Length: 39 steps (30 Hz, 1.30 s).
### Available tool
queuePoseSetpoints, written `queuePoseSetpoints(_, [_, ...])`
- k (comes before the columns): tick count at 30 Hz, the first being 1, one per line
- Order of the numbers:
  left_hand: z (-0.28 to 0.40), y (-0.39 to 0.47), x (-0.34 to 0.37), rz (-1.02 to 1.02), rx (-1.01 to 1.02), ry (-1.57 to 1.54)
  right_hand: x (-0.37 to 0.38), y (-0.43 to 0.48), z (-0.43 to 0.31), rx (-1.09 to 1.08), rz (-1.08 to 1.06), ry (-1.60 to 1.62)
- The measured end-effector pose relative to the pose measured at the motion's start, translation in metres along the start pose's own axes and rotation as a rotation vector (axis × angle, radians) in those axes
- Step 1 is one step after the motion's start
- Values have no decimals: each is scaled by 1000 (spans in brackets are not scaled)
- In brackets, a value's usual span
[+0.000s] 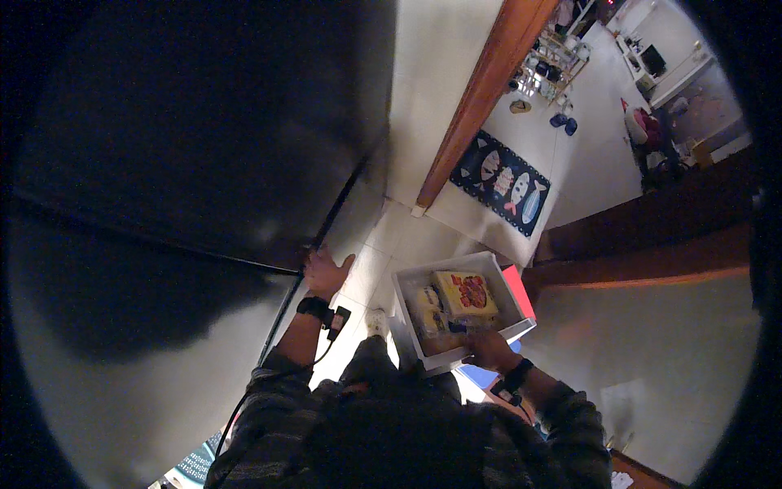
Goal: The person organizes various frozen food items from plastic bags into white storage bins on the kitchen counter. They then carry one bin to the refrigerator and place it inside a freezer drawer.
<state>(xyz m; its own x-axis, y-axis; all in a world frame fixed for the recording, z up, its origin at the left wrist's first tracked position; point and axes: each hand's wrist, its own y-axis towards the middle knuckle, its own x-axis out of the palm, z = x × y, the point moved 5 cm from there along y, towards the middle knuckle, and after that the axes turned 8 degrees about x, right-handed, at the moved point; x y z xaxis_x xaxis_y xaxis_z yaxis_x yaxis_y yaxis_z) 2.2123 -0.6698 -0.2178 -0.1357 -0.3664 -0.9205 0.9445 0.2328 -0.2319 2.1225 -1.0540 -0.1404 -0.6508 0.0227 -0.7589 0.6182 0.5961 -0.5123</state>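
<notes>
My right hand (492,351) grips the near rim of a white translucent plastic bin (449,264), which hangs tilted before my body. Inside lies a yellow package (467,293) with red printing, with smaller clear-and-yellow packets (432,318) beside it. My left hand (328,273) is at the edge of a large glossy door (183,305), apparently a refrigerator's, with the thumb spread away. Its fingertips touch the dark seam, partly lost in shadow. Both wrists wear black straps with small devices.
A wooden door frame (467,101) stands ahead, and beyond it a fish-patterned mat (504,182) lies on the tiles. Farther off are blue slippers (563,124) and a shoe rack (553,64). A brown door (641,238) is on the right. A red panel (518,291) shows behind the bin.
</notes>
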Motion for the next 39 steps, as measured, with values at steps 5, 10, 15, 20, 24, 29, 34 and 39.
queuePoseSetpoints(5, [-6,3,9,126,30,97,-4,10,26,-39,113,38])
queuePoseSetpoints(10, [30,-16,30,60,123,33,3,18,37,63,-11,83])
queuePoseSetpoints(15, [99,-21,72,-288,200,-522,-7,23,37,107,-5,112])
queuePoseSetpoints(20, [168,4,100,-487,151,-841,-20,11,32,219,-67,202])
queuePoseSetpoints(24, [237,17,90,-381,360,-991,-37,-12,34,221,59,249])
queuePoseSetpoints(29, [271,42,79,-86,353,-1091,-26,-26,50,399,-77,331])
queuePoseSetpoints(34, [281,64,77,-296,457,-1448,-34,-31,50,349,18,221])
queuePoseSetpoints(39, [228,47,98,-305,466,-1274,-51,5,37,145,138,124])
